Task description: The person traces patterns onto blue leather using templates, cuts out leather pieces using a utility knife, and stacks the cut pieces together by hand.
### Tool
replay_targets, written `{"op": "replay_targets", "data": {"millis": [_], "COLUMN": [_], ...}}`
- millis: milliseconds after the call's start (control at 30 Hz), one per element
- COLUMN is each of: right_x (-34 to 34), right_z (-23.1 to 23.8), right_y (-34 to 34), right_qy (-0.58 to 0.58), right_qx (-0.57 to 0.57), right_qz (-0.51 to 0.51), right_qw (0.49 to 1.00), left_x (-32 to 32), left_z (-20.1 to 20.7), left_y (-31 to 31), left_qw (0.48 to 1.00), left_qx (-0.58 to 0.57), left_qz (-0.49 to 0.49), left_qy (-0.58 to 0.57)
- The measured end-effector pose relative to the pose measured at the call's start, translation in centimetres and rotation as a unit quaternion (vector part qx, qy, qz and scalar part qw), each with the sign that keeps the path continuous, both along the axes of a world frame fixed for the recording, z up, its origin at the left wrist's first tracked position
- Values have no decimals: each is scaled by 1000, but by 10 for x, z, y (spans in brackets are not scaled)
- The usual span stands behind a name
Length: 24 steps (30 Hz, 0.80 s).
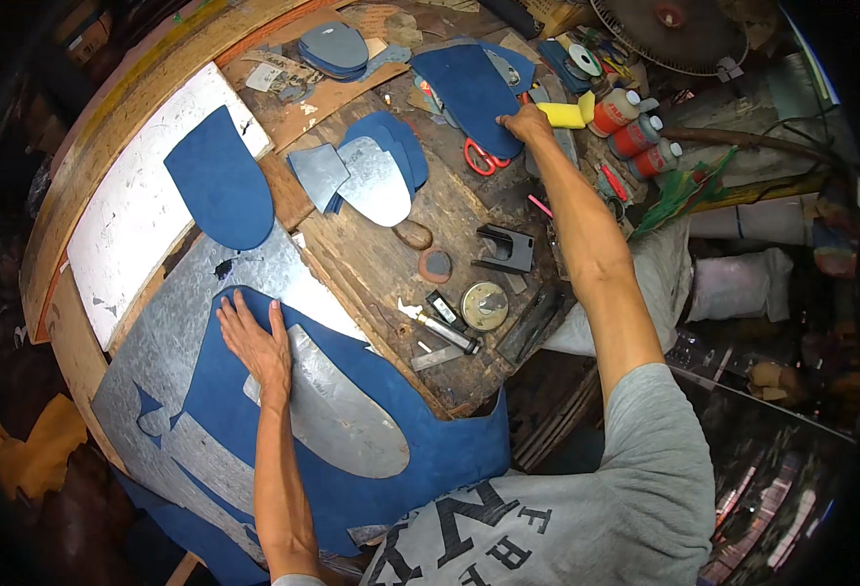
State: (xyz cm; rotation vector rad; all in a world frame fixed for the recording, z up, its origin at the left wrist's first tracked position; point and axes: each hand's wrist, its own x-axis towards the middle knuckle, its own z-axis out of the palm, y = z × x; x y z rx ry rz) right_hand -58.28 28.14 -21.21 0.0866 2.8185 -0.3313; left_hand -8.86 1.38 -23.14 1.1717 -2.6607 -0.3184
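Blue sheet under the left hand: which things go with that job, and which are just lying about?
Seem to belong:
blue sheet, under the left hand
grey oval plate, on it
blue cut piece, at the right hand

Probably just lying about:
red-and-white bottles
round tin

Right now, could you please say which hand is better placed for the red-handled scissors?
Probably the right hand: near the scissors, whereas the left hand is farther off, on the blue sheet.
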Motion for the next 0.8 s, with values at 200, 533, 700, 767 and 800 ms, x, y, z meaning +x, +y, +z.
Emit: {"op": "replay_targets", "data": {"millis": [200, 533, 700, 767, 800], "right_x": [-20, -12, -103, -71, -16], "right_z": [-15, -14, 7, 25, 47], "right_y": [19, -5, 86, 42, -23], "right_qy": [3, -37, 86, 313, 289], "right_qx": [-121, -163, -79, -153, -181], "right_qz": [-81, -90, 82, 131, 196], "right_qw": [989, 982, 990, 928, 920], "left_x": [-4, 5, -29, -23, -3], "left_z": [-1, -2, -12, -6, -3], "left_y": [0, -2, 13, 8, -1], "left_qw": [1000, 1000, 996, 997, 999], "left_qx": [-1, -20, 11, 11, 2], "left_qz": [-11, 4, -33, -12, 17], "left_qy": [12, 4, 77, 69, 50]}}
